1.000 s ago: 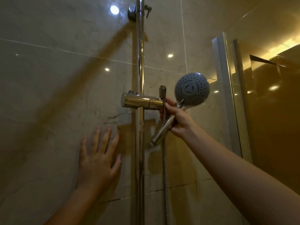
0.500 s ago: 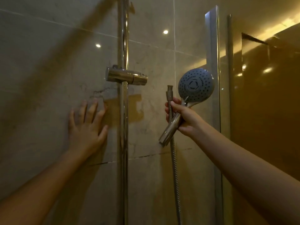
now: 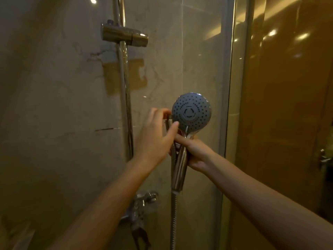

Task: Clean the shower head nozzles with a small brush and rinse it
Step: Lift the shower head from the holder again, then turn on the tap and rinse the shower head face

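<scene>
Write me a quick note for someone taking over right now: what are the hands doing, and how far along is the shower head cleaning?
Right hand: grips the shower head by its chrome handle, nozzles facing the camera.
Left hand: fingers at a small metal part beside the head; grip unclear.
Holder on the rail is bare; tap below.
Done: head off the holder.
Left: no brush in view; brushing and rinsing.
</scene>
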